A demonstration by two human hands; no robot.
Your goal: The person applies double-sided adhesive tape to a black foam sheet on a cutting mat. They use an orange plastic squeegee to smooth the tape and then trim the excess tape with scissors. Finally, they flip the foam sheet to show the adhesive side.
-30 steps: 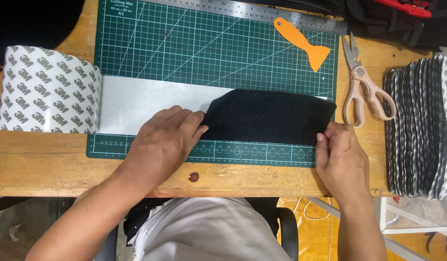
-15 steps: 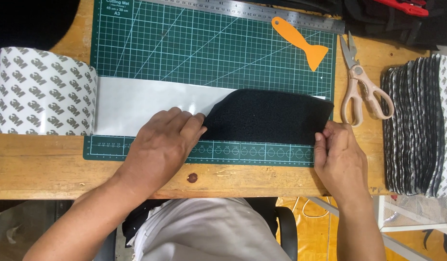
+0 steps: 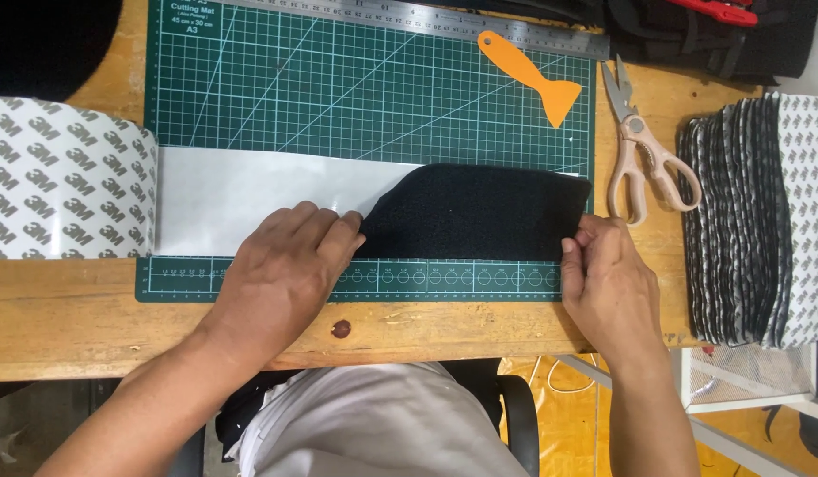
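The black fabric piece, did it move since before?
No. The black fabric piece keeps its place against the green cutting mat, its right end by the mat's right edge.

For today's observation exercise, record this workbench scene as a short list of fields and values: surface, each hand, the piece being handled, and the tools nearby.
Surface: green cutting mat on a wooden bench
Left hand: pressing flat at the left end of the black fabric piece
Right hand: fingertips pinching the fabric's right end
Under fabric: white adhesive sheet unrolled from a roll
Tools: orange scraper, scissors, steel ruler
Right side: stack of cut pieces
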